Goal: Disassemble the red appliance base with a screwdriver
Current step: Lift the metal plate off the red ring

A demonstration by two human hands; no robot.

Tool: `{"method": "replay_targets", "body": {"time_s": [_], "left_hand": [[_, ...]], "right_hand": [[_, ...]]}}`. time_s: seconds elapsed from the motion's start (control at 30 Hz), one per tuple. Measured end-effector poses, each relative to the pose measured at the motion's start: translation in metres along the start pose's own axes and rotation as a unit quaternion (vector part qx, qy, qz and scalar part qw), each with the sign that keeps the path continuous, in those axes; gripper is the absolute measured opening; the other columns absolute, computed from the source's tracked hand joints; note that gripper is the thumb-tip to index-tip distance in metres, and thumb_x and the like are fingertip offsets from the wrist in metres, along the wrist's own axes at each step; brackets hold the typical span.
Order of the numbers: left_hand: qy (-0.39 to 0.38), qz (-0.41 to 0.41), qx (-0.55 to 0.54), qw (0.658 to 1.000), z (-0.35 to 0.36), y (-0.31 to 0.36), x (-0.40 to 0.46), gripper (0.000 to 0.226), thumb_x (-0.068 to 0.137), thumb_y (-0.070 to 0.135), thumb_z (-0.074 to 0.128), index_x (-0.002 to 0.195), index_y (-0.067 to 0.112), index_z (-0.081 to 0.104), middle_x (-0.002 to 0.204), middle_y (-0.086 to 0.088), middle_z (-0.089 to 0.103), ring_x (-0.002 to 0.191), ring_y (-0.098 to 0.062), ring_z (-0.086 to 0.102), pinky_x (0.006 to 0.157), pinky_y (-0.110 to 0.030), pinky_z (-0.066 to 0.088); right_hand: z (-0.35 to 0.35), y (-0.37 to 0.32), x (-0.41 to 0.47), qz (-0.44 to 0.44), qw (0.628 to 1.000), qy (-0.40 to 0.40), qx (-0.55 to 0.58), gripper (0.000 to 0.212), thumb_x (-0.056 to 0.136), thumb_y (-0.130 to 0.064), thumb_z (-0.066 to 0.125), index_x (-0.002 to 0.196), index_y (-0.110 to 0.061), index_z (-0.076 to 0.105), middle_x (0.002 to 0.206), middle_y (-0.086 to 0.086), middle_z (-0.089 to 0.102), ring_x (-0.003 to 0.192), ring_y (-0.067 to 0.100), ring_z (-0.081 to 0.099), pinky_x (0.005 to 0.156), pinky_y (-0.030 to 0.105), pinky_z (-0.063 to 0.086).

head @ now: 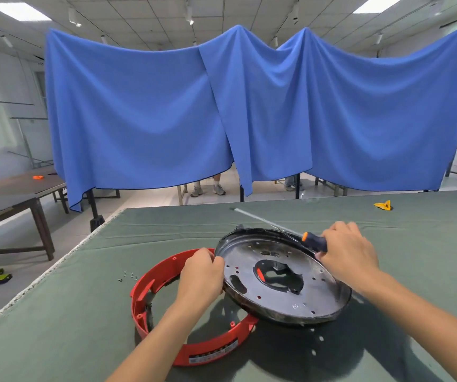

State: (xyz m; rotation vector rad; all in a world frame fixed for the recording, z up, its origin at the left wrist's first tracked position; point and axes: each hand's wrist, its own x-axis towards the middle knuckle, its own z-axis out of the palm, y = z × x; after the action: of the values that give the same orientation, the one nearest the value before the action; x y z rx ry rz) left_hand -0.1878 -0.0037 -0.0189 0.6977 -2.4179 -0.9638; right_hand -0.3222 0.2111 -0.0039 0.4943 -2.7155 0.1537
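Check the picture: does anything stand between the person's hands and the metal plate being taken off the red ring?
Nothing visible does. The left hand and the right hand, which also holds the screwdriver, already grip the metal plate, tilted above the red ring.

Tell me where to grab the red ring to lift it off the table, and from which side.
Grip the red ring on its bare left wall, coming from the left. It lies flat and open there, a thin upright band that fingers can pinch. Its right side sits under the tilted metal plate, held by the left hand and the right hand, which also holds the screwdriver.
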Motion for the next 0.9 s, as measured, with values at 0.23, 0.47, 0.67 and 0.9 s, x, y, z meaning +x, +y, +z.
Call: {"method": "replay_targets", "body": {"time_s": [0.23, 0.47, 0.67, 0.9], "left_hand": [[0.002, 0.080, -0.077, 0.994, 0.017, 0.025, -0.009, 0.017, 0.092, 0.027, 0.047, 0.090, 0.015, 0.058, 0.075, 0.000, 0.065, 0.073, -0.022, 0.063, 0.071, -0.042, 0.053], [-0.065, 0.156, -0.111, 0.979, 0.027, 0.031, -0.017, 0.025, 0.091, 0.026, 0.049, 0.073, 0.021, 0.066, 0.065, 0.001, 0.067, 0.050, -0.010, 0.056, 0.052, -0.031, 0.046], [-0.084, 0.136, -0.091, 0.983, 0.034, 0.022, -0.017, 0.021, 0.085, 0.018, 0.046, 0.088, 0.014, 0.066, 0.080, -0.003, 0.069, 0.068, -0.027, 0.057, 0.074, -0.043, 0.052], [-0.136, 0.212, 0.138, 0.958, 0.045, 0.011, -0.027, 0.051, 0.080, 0.026, 0.055, 0.129, 0.027, 0.041, 0.127, 0.005, 0.036, 0.107, -0.028, 0.053, 0.080, -0.036, 0.042]], "right_hand": [[-0.020, -0.063, -0.015, -0.012, 0.927, -0.128, 0.352, 0.044, 0.079, -0.055, 0.066, 0.056, -0.019, 0.055, 0.052, -0.002, 0.065, 0.049, 0.016, 0.060, 0.060, 0.031, 0.050], [-0.015, -0.081, -0.006, 0.031, 0.895, -0.173, 0.410, 0.037, 0.080, -0.041, 0.062, 0.055, -0.012, 0.062, 0.047, 0.002, 0.063, 0.036, 0.015, 0.055, 0.048, 0.025, 0.043], [-0.010, -0.071, -0.005, 0.019, 0.957, -0.159, 0.243, 0.019, 0.075, -0.030, 0.058, 0.067, -0.013, 0.056, 0.072, 0.009, 0.069, 0.076, 0.030, 0.069, 0.076, 0.035, 0.055], [0.008, -0.049, -0.010, 0.030, 0.966, -0.189, 0.176, 0.019, 0.077, -0.033, 0.056, 0.067, -0.018, 0.050, 0.061, 0.001, 0.063, 0.073, 0.025, 0.070, 0.078, 0.031, 0.055]]}}
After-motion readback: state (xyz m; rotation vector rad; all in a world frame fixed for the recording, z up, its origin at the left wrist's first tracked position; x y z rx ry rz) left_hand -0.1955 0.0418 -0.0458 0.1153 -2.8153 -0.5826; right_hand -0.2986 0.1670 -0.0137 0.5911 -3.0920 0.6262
